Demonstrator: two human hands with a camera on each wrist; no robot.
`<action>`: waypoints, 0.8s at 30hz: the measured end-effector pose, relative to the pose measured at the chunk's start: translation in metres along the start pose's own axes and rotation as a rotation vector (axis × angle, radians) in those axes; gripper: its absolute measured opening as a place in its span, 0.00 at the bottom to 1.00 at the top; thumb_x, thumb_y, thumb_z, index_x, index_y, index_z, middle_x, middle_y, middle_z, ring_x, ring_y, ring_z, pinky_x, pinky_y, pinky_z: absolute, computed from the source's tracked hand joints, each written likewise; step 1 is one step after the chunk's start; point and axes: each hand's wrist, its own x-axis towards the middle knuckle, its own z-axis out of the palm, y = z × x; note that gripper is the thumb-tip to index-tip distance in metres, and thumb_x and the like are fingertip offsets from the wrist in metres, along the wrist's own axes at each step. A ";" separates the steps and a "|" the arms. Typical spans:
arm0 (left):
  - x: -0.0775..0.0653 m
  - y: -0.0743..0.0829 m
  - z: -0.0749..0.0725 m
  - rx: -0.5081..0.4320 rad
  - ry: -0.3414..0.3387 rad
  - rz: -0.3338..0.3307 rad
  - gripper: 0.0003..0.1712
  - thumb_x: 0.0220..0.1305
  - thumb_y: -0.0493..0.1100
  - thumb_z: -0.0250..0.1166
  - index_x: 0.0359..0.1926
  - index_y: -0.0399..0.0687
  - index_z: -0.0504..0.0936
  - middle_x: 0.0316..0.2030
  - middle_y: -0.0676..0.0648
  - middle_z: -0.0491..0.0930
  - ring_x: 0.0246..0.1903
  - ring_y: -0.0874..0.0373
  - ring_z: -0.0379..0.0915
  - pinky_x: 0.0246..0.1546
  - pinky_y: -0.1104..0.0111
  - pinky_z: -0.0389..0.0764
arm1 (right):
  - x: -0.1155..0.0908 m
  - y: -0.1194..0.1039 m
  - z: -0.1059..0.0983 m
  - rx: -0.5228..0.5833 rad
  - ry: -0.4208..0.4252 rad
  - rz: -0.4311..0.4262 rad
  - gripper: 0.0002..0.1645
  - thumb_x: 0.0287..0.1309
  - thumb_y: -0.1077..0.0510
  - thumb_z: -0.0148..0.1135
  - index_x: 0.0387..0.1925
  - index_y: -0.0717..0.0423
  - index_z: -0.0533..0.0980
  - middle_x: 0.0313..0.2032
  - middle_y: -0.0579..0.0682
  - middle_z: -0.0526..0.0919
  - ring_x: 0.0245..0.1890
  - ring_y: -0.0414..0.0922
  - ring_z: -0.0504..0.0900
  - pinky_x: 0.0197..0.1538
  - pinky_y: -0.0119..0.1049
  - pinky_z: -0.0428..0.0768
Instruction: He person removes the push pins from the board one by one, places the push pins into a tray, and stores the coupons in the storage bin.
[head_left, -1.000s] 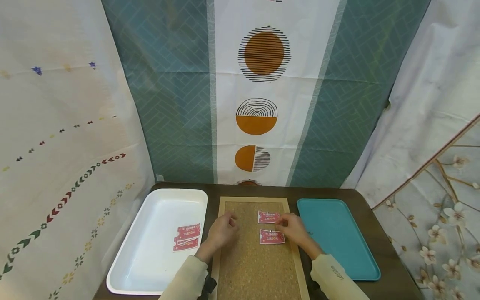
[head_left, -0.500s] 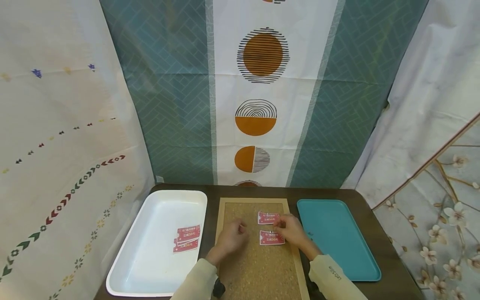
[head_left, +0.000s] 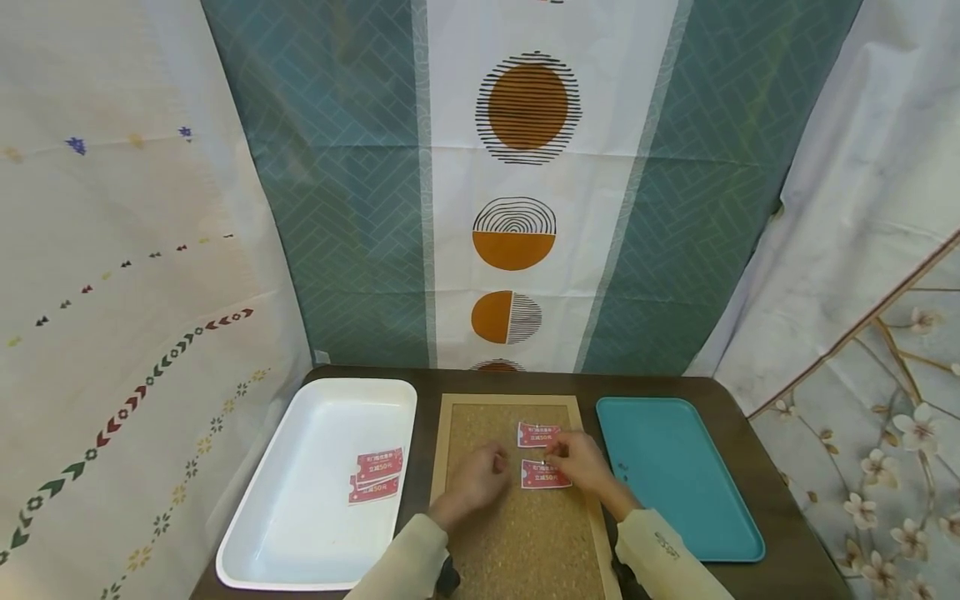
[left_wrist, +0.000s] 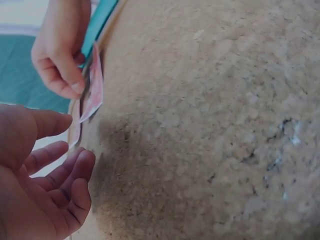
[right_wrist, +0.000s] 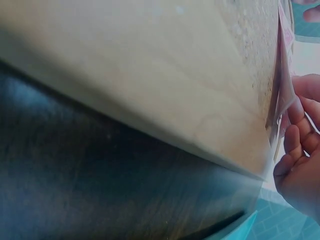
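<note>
Two pink-and-white paper coupons lie on a framed corkboard [head_left: 517, 542]: an upper coupon [head_left: 531, 434] and a lower coupon [head_left: 542, 477]. A tiny pin-like speck shows at the top edge of the lower one. My right hand [head_left: 581, 462] has thumb and fingertips at that edge, touching or nearly so; whether they pinch anything is hidden. Seen from the right wrist, its fingers [right_wrist: 295, 142] are bent beside the coupon [right_wrist: 286, 90]. My left hand [head_left: 478, 477] hovers over the cork left of the coupons. In the left wrist view its fingers [left_wrist: 80, 165] are loosely bent around nothing.
A white tray [head_left: 300, 517] at the left has overlapping coupons [head_left: 377, 468] near its right side. Right of the board lies a teal tray [head_left: 697, 500] with a few tiny dark bits. The dark table [head_left: 780, 517] meets hanging cloth at back and sides.
My left hand has moved right across the board toward the coupons. My right hand has shifted slightly down and left, to the lower coupon's top edge. The coupons stay put.
</note>
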 end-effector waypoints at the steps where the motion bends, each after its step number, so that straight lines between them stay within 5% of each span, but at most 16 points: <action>1: 0.000 0.001 0.001 0.007 -0.003 0.000 0.14 0.71 0.38 0.68 0.55 0.40 0.81 0.37 0.49 0.82 0.34 0.58 0.75 0.33 0.62 0.79 | 0.000 0.000 0.001 0.000 -0.001 0.002 0.07 0.57 0.65 0.76 0.29 0.52 0.85 0.24 0.40 0.80 0.27 0.37 0.74 0.32 0.31 0.76; 24: 0.015 0.005 0.021 0.005 -0.019 0.007 0.18 0.69 0.39 0.70 0.57 0.42 0.80 0.35 0.53 0.77 0.31 0.61 0.72 0.28 0.68 0.74 | 0.000 -0.002 0.004 -0.033 -0.041 0.005 0.06 0.57 0.66 0.74 0.30 0.54 0.86 0.26 0.42 0.80 0.28 0.36 0.73 0.32 0.31 0.75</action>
